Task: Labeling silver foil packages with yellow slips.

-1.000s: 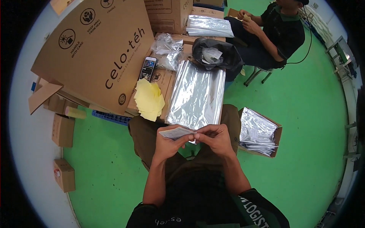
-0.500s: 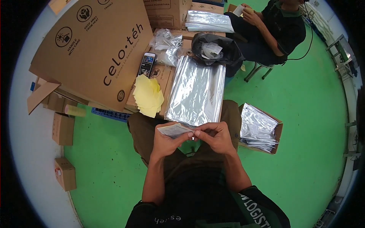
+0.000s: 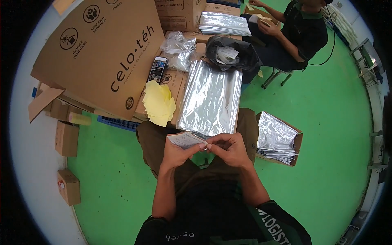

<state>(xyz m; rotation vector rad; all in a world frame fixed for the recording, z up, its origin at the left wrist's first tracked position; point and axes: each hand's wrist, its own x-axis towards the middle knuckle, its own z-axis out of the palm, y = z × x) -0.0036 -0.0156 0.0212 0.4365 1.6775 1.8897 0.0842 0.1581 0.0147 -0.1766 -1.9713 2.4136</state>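
Over my lap, my left hand (image 3: pixel 175 155) is closed around a small wad of white printed paper labels (image 3: pixel 186 139). My right hand (image 3: pixel 231 151) pinches the wad's right corner between thumb and fingertips, so both hands meet there. Just beyond them lies a stack of shiny silver foil pouches (image 3: pixel 210 98) on cardboard boxes. Left of the stack is a loose pile of yellow backing paper (image 3: pixel 158 104), with a phone (image 3: pixel 157 69) behind it. What exactly the right fingertips grip is too small to see.
A big carton (image 3: pixel 102 61) stands at the left. An open box of silver pouches (image 3: pixel 277 136) sits on the floor at my right. Beyond the stack are a black plastic bag (image 3: pixel 249 55) and clear plastic bags (image 3: pixel 179 49). A seated person (image 3: pixel 304 36) handles yellowish paper at the far right.
My hands and the labels have shifted very slightly left, the right fingers still pinching the corner. The other person's hands have moved apart, one reaching back toward a box.
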